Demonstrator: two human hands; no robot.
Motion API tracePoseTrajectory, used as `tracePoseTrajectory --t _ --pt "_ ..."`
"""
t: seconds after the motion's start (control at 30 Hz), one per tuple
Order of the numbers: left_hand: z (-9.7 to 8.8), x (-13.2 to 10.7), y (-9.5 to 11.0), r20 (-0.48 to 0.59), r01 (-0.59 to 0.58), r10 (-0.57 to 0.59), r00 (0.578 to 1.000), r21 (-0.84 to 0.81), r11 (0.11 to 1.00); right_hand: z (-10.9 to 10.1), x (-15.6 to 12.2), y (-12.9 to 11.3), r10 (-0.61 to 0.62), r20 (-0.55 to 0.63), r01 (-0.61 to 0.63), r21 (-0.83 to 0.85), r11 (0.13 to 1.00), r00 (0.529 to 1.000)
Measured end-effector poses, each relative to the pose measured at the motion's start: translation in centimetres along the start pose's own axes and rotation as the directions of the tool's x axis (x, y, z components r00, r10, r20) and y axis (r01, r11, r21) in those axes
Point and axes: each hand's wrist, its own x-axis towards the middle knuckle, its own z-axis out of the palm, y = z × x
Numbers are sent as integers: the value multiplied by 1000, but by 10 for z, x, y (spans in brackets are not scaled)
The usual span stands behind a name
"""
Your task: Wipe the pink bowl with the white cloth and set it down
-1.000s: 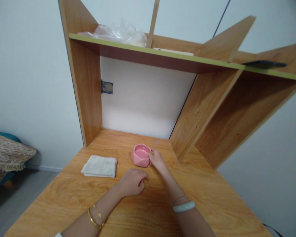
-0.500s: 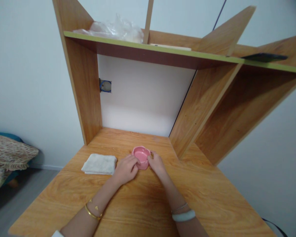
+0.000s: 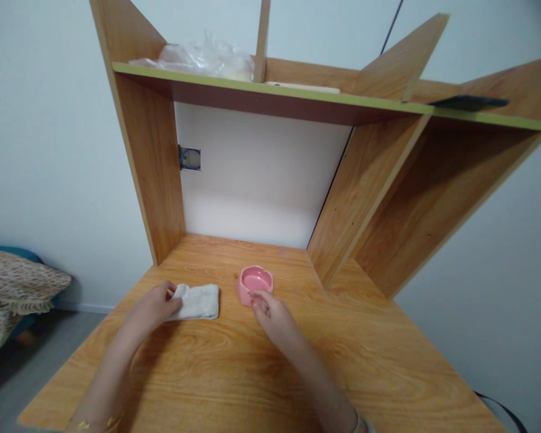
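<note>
On the wooden desk, a folded white cloth point(image 3: 201, 302) lies left of a pink ashtray point(image 3: 256, 279) with a wavy rim. My left hand point(image 3: 151, 310) has the cloth's left end between thumb and fingers, and that end lifts slightly. In front of the ashtray, my right hand point(image 3: 275, 316) has loosely curled fingers, the tips overlapping its front wall. Whether they touch the wall I cannot tell; no object shows in them.
A wooden shelf point(image 3: 234, 87) spans above the desk, bearing a clear plastic bag point(image 3: 207, 59) and a dark flat object point(image 3: 471, 103). Upright panels point(image 3: 369, 186) stand at the right. An open wall box point(image 3: 190, 159) shows at the back left. A patterned blanket point(image 3: 18, 276) lies beyond the desk's left edge.
My left hand has left the ashtray, moved left and taken hold of the cloth, which has shifted slightly right. My right hand has come off the ashtray's right side to its front.
</note>
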Motion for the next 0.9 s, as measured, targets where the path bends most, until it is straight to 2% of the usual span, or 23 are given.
tracePoseTrajectory --t 0.17,0.27,0.33,0.47,0.53,0.67,0.77,0.9 --pt "20 -37 44 65 -237 242 968 -74 969 12 -20 -11 -169 51 171 -28 985 984" --pt "30 -55 72 117 -404 426 897 -171 899 5 -29 -8 -222 80 223 -4 975 972" --pt "36 -59 88 118 -461 495 861 -230 857 -2 -32 -3 -204 85 205 -2 979 975" --pt "47 -58 110 76 -490 525 847 -270 829 -17 -37 11 -28 55 31 -39 999 998" --pt "51 -57 115 43 -503 537 842 -293 813 -24 -38 17 14 24 -13 -34 999 1000" --pt "51 -51 116 -83 -554 568 819 -371 745 -44 -35 25 -46 -117 49 22 999 992" --pt "42 -42 113 -181 -586 566 804 -399 705 -66 -25 25 -31 -241 52 81 995 970" --pt "29 -27 114 -187 -573 550 814 -409 710 -96 -7 15 48 -323 5 160 987 945"
